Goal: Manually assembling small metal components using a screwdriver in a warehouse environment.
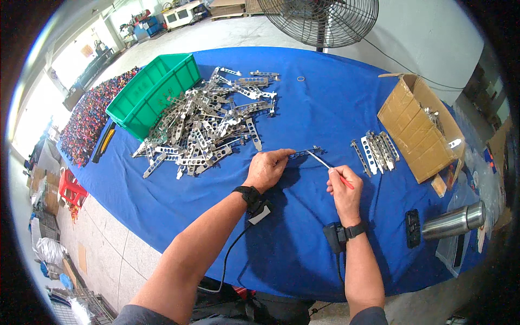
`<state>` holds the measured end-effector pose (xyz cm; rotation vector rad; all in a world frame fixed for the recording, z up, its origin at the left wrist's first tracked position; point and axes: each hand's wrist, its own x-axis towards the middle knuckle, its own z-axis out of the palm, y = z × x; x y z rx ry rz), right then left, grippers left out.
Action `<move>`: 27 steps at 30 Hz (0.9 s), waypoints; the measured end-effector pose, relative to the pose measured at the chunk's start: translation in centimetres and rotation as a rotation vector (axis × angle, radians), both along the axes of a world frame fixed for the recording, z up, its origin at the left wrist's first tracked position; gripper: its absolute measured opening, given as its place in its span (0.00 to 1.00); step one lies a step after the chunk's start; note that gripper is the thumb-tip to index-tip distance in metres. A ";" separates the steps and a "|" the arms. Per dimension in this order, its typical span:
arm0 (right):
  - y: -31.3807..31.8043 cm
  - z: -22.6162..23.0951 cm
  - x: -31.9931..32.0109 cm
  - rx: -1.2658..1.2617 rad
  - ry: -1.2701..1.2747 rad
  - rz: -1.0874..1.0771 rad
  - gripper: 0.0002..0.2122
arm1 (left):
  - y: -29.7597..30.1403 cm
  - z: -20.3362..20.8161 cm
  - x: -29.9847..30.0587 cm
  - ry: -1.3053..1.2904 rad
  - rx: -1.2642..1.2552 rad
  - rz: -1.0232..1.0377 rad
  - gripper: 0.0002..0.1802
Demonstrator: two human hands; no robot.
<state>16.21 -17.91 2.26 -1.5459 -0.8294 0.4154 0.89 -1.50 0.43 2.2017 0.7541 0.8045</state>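
Low over the blue cloth, my left hand (267, 169) pinches one end of a perforated metal strip (299, 154), its index finger reaching along it. The fingertips under that hand are partly hidden. My right hand (345, 190) grips a red-handled screwdriver (320, 160) with a thin silvery shaft, slanting up to the left. Its tip meets or hovers just over the strip near the far end; I cannot tell which. Left of my hands lies a big tangled heap of similar metal strips (203, 127). To the right, several strips (377, 153) lie side by side in a row.
A green crate (157, 95) is tipped beside the heap, with a mass of small coloured pieces (95, 116) behind it. At right stand a cardboard box (417, 130), a steel flask (454, 220) and a black object (413, 228). A fan (322, 19) is beyond the table. Cables trail from both wrist straps.
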 end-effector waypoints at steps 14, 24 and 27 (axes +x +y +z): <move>-0.2 0.5 -0.1 -0.015 0.125 0.035 0.13 | 0.0 0.2 -0.1 0.071 -0.004 0.001 0.13; -0.4 -0.1 0.5 -0.068 0.187 0.039 0.14 | -0.2 0.5 -0.1 0.079 0.013 0.007 0.13; -0.3 -0.1 0.4 -0.039 0.140 0.022 0.15 | -0.2 0.4 0.0 0.058 0.013 0.002 0.13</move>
